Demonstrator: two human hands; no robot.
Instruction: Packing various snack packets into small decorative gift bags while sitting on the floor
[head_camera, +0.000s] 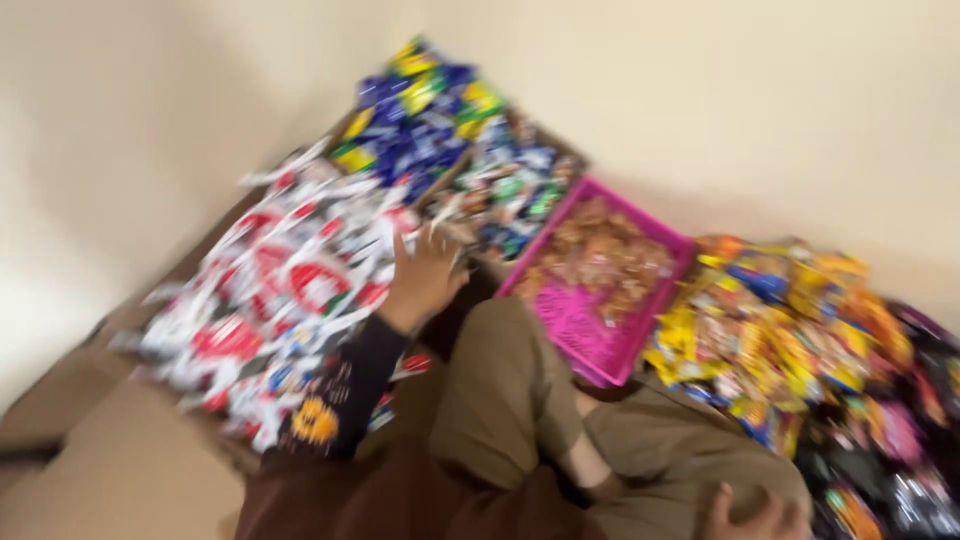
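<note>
The left hand (425, 275) is stretched forward from a dark sleeve with a yellow flower print, its fingers spread fairly wide and laid on the near edge of the red-and-white sachets (275, 285); whether it pinches one of them the blur does not let me tell; the right hand (750, 515) rests low at the bottom edge, curled over the knee of the khaki trousers (510, 390), and appears to hold nothing, though only part of it shows. The red-and-white sachets lie in a broad heap on the brown cardboard (80, 400) to the left, just beside the person's leg; beyond them sits a heap of blue-and-yellow packets (420, 115), and next to that a mixed pile of green and white packets (515, 190); a pink plastic basket (600, 350) holding brown wrapped sweets stands between that pile and a spread of yellow and orange packets (780, 330) to the right. As a judgement, the goods look largely grouped by kind already, each colour in its own heap; the hand at the sachets suggests that picking or sorting there is under way, not finished.
</note>
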